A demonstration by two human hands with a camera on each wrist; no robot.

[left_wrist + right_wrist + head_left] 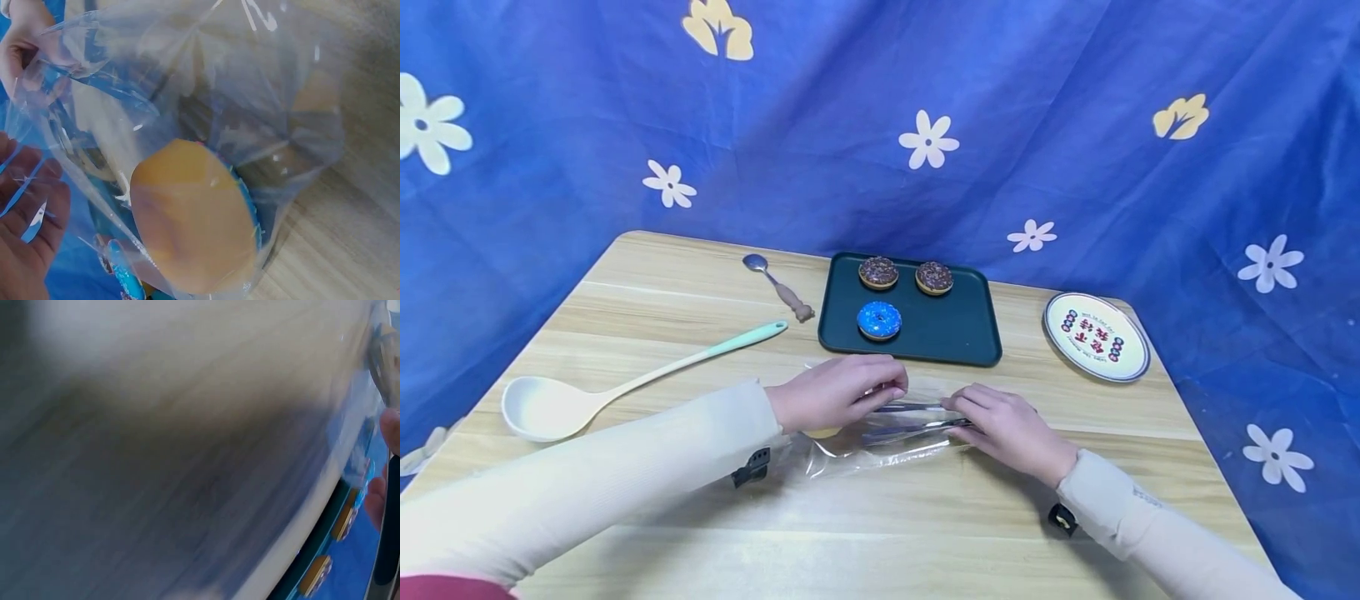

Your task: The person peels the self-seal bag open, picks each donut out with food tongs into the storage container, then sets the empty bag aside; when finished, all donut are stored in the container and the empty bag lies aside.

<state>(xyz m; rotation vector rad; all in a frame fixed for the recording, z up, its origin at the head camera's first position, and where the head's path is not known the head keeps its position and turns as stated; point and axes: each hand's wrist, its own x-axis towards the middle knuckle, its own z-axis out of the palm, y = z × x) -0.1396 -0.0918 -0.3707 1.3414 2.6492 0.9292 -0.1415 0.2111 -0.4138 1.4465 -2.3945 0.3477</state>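
A clear plastic bag (865, 458) lies between both hands at the table's middle, its film pulled up. My left hand (842, 392) holds the bag's edge with bent fingers; film crosses that hand (28, 231) in the left wrist view. Inside the bag is a doughnut (194, 219), its tan underside showing and a blue iced rim at one side. My right hand (1011, 429) grips metal tongs (917, 430), whose arms point left into the bag's area. In the right wrist view, the tongs' dark handle (389, 531) runs along the fingers (376, 503).
Behind the hands, a dark green tray (958, 333) carries a blue doughnut (879, 321) and two chocolate doughnuts (877, 272). To the left lie a small spoon (778, 287) and a large white ladle (550, 408). A printed plate (1097, 337) stands at right. A blue curtain hangs behind.
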